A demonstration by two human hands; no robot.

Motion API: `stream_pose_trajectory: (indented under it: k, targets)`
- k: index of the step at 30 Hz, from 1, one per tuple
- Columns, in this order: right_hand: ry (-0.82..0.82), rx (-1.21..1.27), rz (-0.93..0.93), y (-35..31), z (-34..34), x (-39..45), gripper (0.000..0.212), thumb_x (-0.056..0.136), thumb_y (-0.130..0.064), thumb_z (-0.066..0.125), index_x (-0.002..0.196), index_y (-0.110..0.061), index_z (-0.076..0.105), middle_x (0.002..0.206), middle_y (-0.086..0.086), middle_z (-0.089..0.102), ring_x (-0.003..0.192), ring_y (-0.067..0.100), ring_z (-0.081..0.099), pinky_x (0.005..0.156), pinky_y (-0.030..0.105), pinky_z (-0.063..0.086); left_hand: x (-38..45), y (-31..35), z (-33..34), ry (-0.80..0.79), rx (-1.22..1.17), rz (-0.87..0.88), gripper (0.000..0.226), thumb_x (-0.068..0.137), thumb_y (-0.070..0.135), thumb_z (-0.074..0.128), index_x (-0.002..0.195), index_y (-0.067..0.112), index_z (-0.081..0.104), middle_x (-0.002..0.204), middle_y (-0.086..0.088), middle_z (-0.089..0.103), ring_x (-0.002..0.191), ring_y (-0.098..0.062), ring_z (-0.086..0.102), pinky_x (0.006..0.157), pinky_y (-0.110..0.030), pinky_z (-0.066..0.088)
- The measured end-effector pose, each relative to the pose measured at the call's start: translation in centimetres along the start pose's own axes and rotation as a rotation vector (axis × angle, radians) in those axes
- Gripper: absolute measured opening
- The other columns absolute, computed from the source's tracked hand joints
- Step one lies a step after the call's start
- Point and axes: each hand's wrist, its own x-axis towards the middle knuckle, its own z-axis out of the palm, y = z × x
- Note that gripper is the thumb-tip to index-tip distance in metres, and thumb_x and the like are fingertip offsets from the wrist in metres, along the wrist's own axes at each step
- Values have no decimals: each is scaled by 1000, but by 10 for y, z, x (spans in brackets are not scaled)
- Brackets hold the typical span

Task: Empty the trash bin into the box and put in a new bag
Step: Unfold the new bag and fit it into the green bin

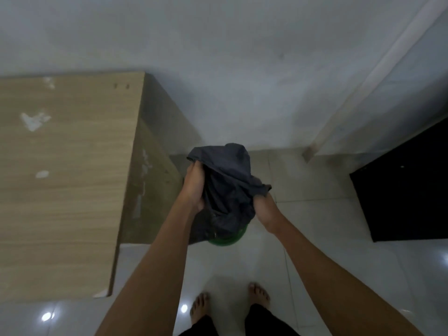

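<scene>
A dark plastic trash bag (228, 187) bunches up between my hands, above a green trash bin (226, 240) that stands on the floor. Only a strip of the bin's green rim shows under the bag. My left hand (195, 187) grips the bag's left edge, fingers curled into the plastic. On the bag's lower right side my right hand (265, 209) holds a fold of it. The bag's lower part hangs into the bin. No box is in view.
A light wooden table (63, 180) fills the left side, its corner close to the bin. A white wall stands behind. A black panel (407, 187) lies on the right. My bare feet (230, 300) stand on glossy white floor tiles.
</scene>
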Motion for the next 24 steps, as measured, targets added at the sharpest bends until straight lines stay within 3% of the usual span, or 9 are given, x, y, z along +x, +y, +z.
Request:
stream_pose_trajectory:
  k: [4,7,9,11,13,16,18,22,24]
  targets:
    - [-9,157,69,65,20,41,31,112,-11,34,110,-25,61,101,-7,63,93,11,64,78,18,51,54,-59,-15,-20,-29,-29,71,92,75,40,127,20,69,124,-9,72,109,-30,71,90,-46,60]
    - [17,236,36,109,32,69,33,110,-2,35,102,-6,67,84,6,63,61,-6,62,66,9,52,94,-98,-27,-62,-16,-40,66,99,71,30,113,22,73,106,-2,77,98,-22,73,81,-38,59]
    - [57,278,-59,135,42,89,31,108,0,37,109,20,61,92,23,67,63,-2,60,81,21,55,123,-125,-37,-88,11,-21,72,95,76,34,122,21,72,119,-5,75,108,-26,71,94,-45,57]
    - [47,255,-133,161,54,111,30,108,-2,40,105,7,69,95,13,69,68,-2,63,77,22,54,153,-154,-49,-115,25,6,74,92,77,39,129,21,70,129,-7,71,117,-29,68,102,-49,53]
    - [2,210,-184,190,69,137,30,108,-6,45,94,-11,71,92,3,70,78,6,67,76,28,55,180,-181,-59,-138,47,30,66,94,71,43,124,20,72,125,-7,73,113,-27,70,97,-45,56]
    - [-54,93,-272,234,89,173,28,103,-14,48,105,3,71,104,24,71,96,34,67,84,53,54,216,-219,-70,-184,82,81,49,98,58,46,109,19,74,106,-4,79,97,-21,75,79,-35,61]
    - [-77,35,-313,266,100,189,29,105,-11,47,110,8,68,111,31,68,104,40,66,92,59,52,238,-243,-81,-184,149,117,45,103,52,42,106,20,74,103,-3,79,94,-20,75,75,-33,60]
    - [-115,-54,-372,313,111,209,23,99,-9,56,108,7,70,110,27,71,105,41,66,94,54,53,265,-274,-91,-203,371,238,39,107,45,38,99,24,70,93,3,76,84,-13,73,69,-25,58]
    - [-136,-142,-358,328,113,215,15,100,-4,58,94,-2,71,91,5,74,86,13,69,77,35,57,278,-284,-95,-183,521,339,32,109,33,40,90,26,65,88,6,69,81,-10,66,64,-17,54]
